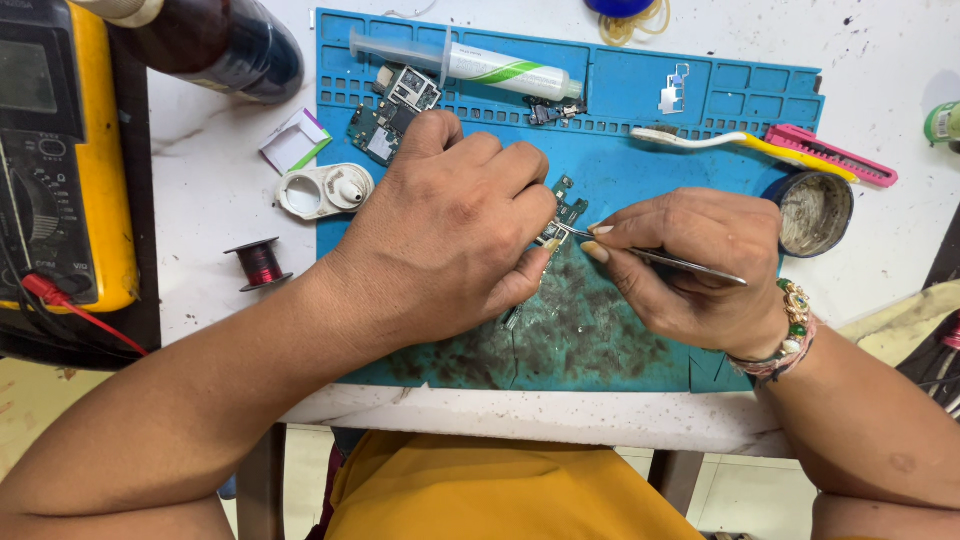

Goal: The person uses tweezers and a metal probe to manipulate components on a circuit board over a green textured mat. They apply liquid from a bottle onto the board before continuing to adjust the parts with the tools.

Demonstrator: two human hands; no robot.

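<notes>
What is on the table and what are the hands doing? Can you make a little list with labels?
Left hand: left hand pins a small green circuit board
Right hand: right hand holds metal tweezers, tip at the board
Surface: blue work mat, stained dark near the front
On mat: syringe, second circuit board
Off mat: yellow multimeter, copper wire spool

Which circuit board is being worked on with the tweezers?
The small board at the mat's centre, pinched by the left hand and touched by the tweezers in the right hand. The other boards lie untouched at top left.
</notes>
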